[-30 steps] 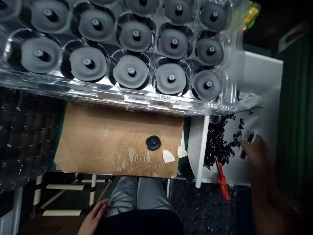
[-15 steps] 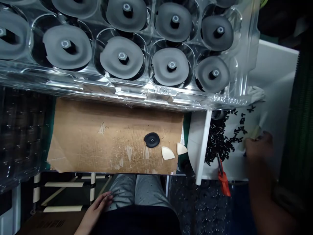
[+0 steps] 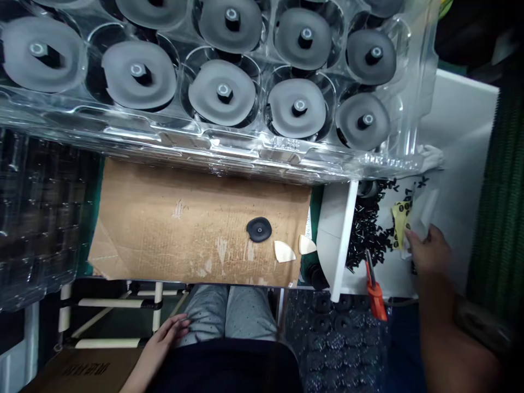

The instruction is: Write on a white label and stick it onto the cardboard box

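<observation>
While the right hand (image 3: 428, 252) pinches a yellow label strip (image 3: 399, 217), its print stays unreadable

Cardboard sheet (image 3: 172, 229) lies open; clear tray (image 3: 254, 158) overhangs its far edge.

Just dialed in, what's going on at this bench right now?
The person's right hand is in the white tray beside a heap of small black parts, pinching a clear bag with a yellow label. The left hand rests on the thigh. One black disc lies on the cardboard; a clear tray of grey discs sits above it.
</observation>
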### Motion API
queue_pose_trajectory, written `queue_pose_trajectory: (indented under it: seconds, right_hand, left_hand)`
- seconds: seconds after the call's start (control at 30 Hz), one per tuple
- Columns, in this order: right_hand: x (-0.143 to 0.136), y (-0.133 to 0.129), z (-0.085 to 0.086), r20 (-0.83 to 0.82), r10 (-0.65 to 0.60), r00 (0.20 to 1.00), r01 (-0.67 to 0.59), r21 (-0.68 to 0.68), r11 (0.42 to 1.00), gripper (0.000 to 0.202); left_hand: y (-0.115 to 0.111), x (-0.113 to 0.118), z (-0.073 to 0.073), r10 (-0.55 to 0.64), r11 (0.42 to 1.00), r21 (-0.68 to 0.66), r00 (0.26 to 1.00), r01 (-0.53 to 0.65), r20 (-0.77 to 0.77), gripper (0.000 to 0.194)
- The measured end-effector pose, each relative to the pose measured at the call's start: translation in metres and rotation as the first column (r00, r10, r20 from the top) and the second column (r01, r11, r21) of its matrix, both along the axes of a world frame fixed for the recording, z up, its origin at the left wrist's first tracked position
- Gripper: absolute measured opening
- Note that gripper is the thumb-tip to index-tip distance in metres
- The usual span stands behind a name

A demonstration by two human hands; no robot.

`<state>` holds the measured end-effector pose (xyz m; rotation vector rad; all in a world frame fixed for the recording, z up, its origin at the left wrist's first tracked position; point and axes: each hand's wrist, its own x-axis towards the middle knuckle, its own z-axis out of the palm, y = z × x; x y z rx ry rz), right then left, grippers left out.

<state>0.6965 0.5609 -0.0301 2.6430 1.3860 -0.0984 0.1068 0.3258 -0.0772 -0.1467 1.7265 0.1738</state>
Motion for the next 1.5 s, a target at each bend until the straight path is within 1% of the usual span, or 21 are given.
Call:
queue_pose_trajectory:
  seconds: [0.13,0.23,0.33,0.47,0.53,0.6,0.73,0.8,0.9,0.93,1.0,1.03,1.07,1.1,1.13,1.2,1.23,1.27,1.3,1.37,1.5]
  right_hand:
    - [-0.007,-0.002,0.005,0.092,-0.16,0.983,0.152,0.09,0.984,0.049]
    - [-0.014,-0.011,0.012,0.132,-0.17,0.977,0.158,0.096,0.983,0.045]
    - [-0.024,-0.028,0.016,0.064,0.016,0.998,-0.014,-0.023,1.0,0.035]
    - [-0.05,-0.056,0.024,-0.132,0.319,0.939,-0.335,-0.119,0.935,0.039]
    - [-0.068,-0.068,0.033,-0.194,0.397,0.897,-0.421,-0.099,0.902,0.049]
    - [-0.087,-0.079,0.045,-0.192,0.402,0.895,-0.42,-0.063,0.905,0.048]
    - [-0.124,-0.104,0.07,-0.022,0.258,0.966,-0.257,0.045,0.965,0.044]
    - [-0.139,-0.118,0.081,0.007,0.251,0.968,-0.25,0.092,0.964,0.048]
    - [-0.166,-0.135,0.096,-0.099,0.336,0.937,-0.315,0.179,0.932,0.044]
    - [-0.179,-0.137,0.103,-0.155,0.327,0.932,-0.29,0.22,0.931,0.041]
    - [-0.21,-0.134,0.122,-0.327,0.197,0.924,-0.092,0.312,0.946,0.035]
    - [-0.228,-0.128,0.133,-0.457,0.103,0.884,0.063,0.335,0.94,0.034]
    - [-0.246,-0.12,0.145,-0.609,0.024,0.792,0.233,0.338,0.912,0.036]
    - [-0.265,-0.111,0.156,-0.767,-0.012,0.642,0.379,0.303,0.875,0.04]
    - [-0.282,-0.101,0.166,-0.895,-0.002,0.445,0.488,0.241,0.839,0.045]
    - [-0.311,-0.083,0.18,-0.997,0.031,0.07,0.598,0.067,0.799,0.056]
    - [-0.323,-0.077,0.184,-0.997,0.034,-0.068,0.613,-0.015,0.79,0.059]
    - [-0.332,-0.072,0.185,-0.986,0.029,-0.165,0.615,-0.08,0.785,0.061]
    - [-0.34,-0.07,0.185,-0.972,0.021,-0.233,0.606,-0.129,0.785,0.062]
    - [-0.352,-0.068,0.183,-0.95,0.036,-0.31,0.606,-0.168,0.778,0.062]
    - [-0.366,-0.067,0.182,-0.925,0.088,-0.369,0.582,-0.156,0.798,0.061]
  left_hand:
    - [-0.001,0.001,0.001,-0.001,1.0,0.006,1.0,0.001,-0.004,0.015]
    - [-0.004,0.003,0.0,0.004,1.0,0.015,1.0,-0.003,-0.011,0.013]
    - [-0.007,0.007,-0.002,0.009,0.999,0.032,1.0,-0.008,-0.019,0.012]
    - [-0.004,0.009,0.001,0.003,0.997,0.082,1.0,-0.001,-0.024,0.012]
    - [0.0,0.009,0.005,-0.009,0.993,0.115,1.0,0.012,-0.028,0.014]
    - [0.005,0.01,0.011,-0.022,0.989,0.148,0.999,0.028,-0.041,0.019]
    - [0.016,0.012,0.028,-0.027,0.973,0.226,0.996,0.046,-0.089,0.031]
    - [0.023,0.012,0.04,-0.026,0.961,0.271,0.994,0.053,-0.106,0.037]
    - [0.043,0.013,0.065,-0.035,0.935,0.347,0.994,0.068,-0.102,0.044]
    - [0.053,0.014,0.075,-0.041,0.923,0.378,0.995,0.072,-0.089,0.044]
    - [0.075,0.021,0.101,-0.061,0.889,0.453,0.997,0.071,-0.037,0.044]
    - [0.087,0.027,0.115,-0.073,0.866,0.497,0.997,0.062,0.003,0.043]
    - [0.099,0.034,0.129,-0.085,0.84,0.541,0.995,0.044,0.05,0.042]
    - [0.11,0.043,0.143,-0.095,0.811,0.584,0.99,0.019,0.1,0.041]
    - [0.119,0.053,0.156,-0.099,0.781,0.625,0.984,-0.016,0.148,0.043]
    - [0.132,0.075,0.179,-0.084,0.728,0.679,0.97,-0.098,0.23,0.05]
    - [0.135,0.085,0.189,-0.072,0.71,0.689,0.959,-0.144,0.275,0.054]
    - [0.137,0.095,0.197,-0.066,0.697,0.691,0.942,-0.191,0.328,0.057]
    - [0.137,0.102,0.205,-0.064,0.686,0.687,0.922,-0.238,0.383,0.059]
    - [0.136,0.112,0.217,-0.063,0.669,0.672,0.877,-0.317,0.476,0.057]
    - [0.135,0.109,0.233,0.016,0.62,0.677,0.869,-0.397,0.495,0.035]
